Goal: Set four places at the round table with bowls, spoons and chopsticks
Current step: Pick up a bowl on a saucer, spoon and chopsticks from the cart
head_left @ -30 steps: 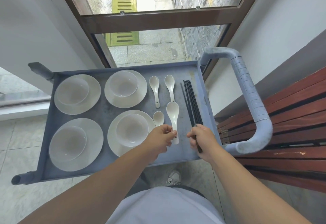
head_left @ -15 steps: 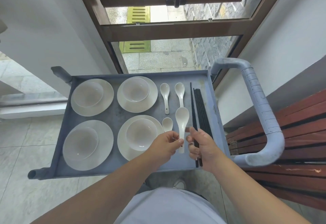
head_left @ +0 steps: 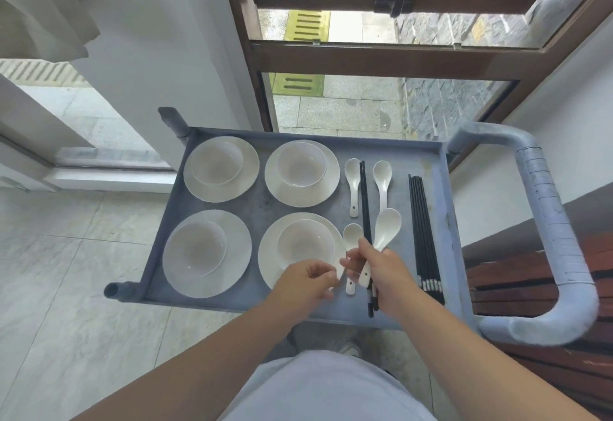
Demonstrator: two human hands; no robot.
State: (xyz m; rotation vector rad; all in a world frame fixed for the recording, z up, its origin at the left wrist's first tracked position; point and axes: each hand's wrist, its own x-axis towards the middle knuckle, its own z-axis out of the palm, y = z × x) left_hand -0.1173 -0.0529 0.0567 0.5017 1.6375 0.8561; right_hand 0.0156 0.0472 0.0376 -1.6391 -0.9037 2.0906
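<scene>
A grey cart tray point(head_left: 263, 210) carries several white bowls, each on a white plate; the nearest bowl point(head_left: 305, 245) is just ahead of my hands. My right hand point(head_left: 389, 273) grips a pair of black chopsticks point(head_left: 365, 205) together with the handle of a large white spoon point(head_left: 388, 225). My left hand point(head_left: 305, 284) hovers with fingers loosely curled and holds nothing, beside the handle of a small white spoon point(head_left: 352, 238) lying on the tray. Two more spoons point(head_left: 353, 177) point(head_left: 382, 177) lie further back. A bundle of black chopsticks point(head_left: 423, 228) lies along the tray's right side.
The cart's grey tubular handle point(head_left: 544, 221) curves round on the right. A red-brown slatted bench point(head_left: 537, 274) stands beyond it against the wall. A brown-framed window point(head_left: 381, 59) is behind the cart, and pale floor tiles point(head_left: 66, 271) spread to the left.
The large spoon passed from my left hand to my right. My right hand lifted a pair of chopsticks off the bundle and moved left; my left hand let go.
</scene>
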